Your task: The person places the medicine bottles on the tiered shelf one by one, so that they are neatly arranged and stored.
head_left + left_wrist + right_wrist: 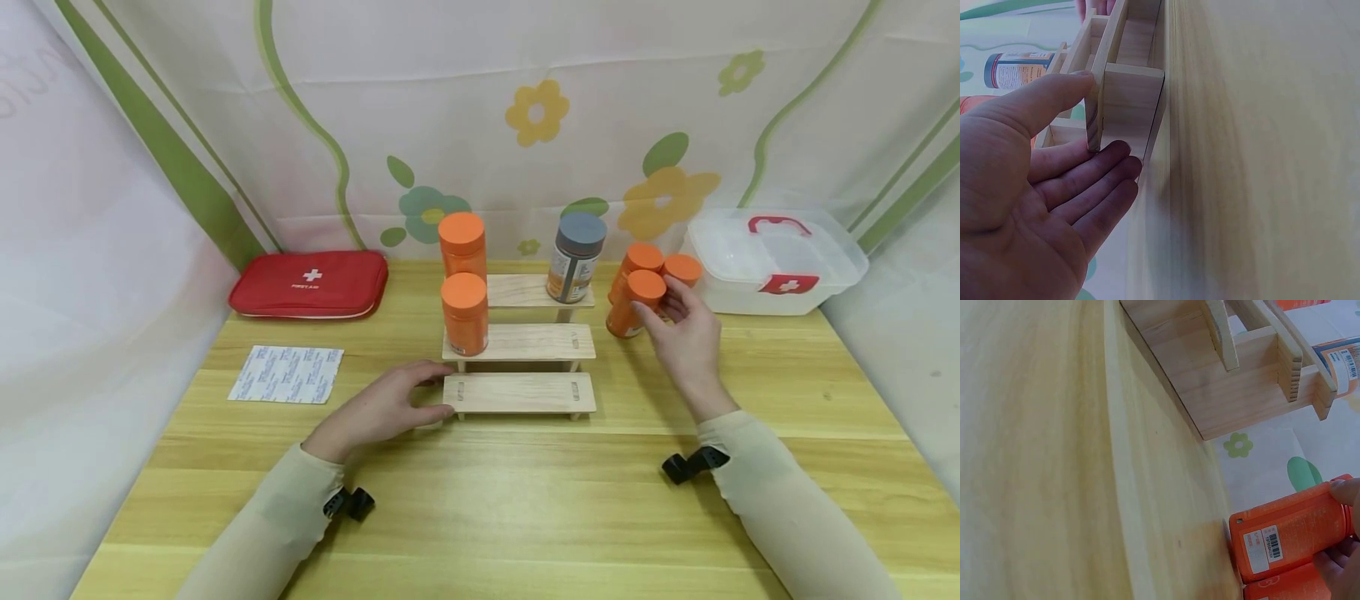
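A three-step wooden shelf (519, 392) stands mid-table. My left hand (382, 408) holds the left end of its lowest step; in the left wrist view the thumb and fingers lie on either side of the plank end. My right hand (686, 337) grips an orange bottle (626, 315) near its cap, right of the shelf. In the right wrist view this orange bottle (1291, 531) stands close to the table, its barcode label showing. Two more orange-capped bottles stand right behind it, one partly hidden by my fingers.
On the shelf's left side, one orange bottle (465, 321) stands on the middle step and another (461, 237) on the top. A grey-capped bottle (576, 258) stands top right. Around lie a red first-aid pouch (307, 285), a white printed packet (287, 375) and a clear-lidded box (780, 267).
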Demonstrator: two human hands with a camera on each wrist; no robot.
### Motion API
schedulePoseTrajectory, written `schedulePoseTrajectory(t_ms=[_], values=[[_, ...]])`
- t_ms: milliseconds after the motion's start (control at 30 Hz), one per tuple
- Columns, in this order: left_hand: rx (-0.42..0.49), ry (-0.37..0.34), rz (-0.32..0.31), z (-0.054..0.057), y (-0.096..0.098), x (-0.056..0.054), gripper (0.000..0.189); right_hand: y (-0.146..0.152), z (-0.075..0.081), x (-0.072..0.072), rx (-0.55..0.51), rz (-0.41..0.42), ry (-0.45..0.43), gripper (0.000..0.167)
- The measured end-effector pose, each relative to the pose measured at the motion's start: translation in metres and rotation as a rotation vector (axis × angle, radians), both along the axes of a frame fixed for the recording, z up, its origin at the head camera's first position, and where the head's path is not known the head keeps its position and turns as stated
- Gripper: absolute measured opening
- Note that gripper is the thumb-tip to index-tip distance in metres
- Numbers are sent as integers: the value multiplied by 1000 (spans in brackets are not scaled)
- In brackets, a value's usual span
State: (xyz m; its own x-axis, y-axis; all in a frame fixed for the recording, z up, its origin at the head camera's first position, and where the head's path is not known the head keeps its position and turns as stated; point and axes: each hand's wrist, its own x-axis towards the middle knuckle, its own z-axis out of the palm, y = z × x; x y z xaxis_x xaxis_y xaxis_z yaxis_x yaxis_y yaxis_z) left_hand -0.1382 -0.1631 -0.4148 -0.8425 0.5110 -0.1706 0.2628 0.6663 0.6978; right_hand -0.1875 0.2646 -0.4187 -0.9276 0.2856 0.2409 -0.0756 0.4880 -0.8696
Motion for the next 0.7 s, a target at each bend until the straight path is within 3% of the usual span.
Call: schedulePoseTrajectory(t_ms=[233,700], values=[[-10,-7,6,1,0,0,63,3,8,9,-79,8,2,70],[10,0,-1,2,0,1,62,2,37,39,-125,32,217,61]])
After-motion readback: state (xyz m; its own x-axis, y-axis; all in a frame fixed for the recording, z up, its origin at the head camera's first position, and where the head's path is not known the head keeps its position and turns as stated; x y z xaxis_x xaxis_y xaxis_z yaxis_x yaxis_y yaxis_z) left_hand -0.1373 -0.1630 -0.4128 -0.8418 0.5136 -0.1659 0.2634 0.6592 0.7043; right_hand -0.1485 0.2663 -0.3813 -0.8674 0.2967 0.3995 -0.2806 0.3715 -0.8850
